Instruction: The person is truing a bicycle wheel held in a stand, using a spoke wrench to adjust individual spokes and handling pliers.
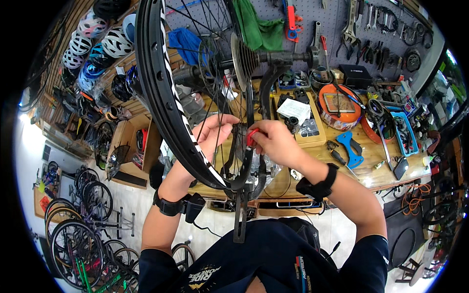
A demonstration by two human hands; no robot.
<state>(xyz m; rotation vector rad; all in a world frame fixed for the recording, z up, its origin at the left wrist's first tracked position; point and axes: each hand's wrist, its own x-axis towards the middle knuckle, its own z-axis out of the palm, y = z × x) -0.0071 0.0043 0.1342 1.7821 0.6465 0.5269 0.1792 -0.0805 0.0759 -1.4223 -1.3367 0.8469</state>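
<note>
1. The wheel [151, 53] stands upright from the top of the frame down to the centre, its black rim marked with white stripes.
2. A dark metal stand [268, 93] carries it, with one arm curving to the right of the wheel and a slotted bar [240, 222] at lower centre.
3. The left hand [215, 131] is at the centre of the frame, inside the loop of the rim, its fingers loosely curled; whether they pinch anything, I cannot tell.
4. The right hand [277, 142], just right of centre, pinches a small red tool [252, 137] between thumb and fingers, close against the right side of the rim.
5. Each wrist wears a black band, the left one [172, 205] at lower left of centre, the right one [320, 183] right of centre.
6. At upper centre hang a blue cloth [187, 45] and a green cloth [261, 30].
7. Right of centre, a wooden bench [312, 158] holds an orange round tin [337, 105] and a blue tool [351, 150].
8. Helmets [117, 43] fill the upper left; bicycles [78, 249] crowd the lower left.
</note>
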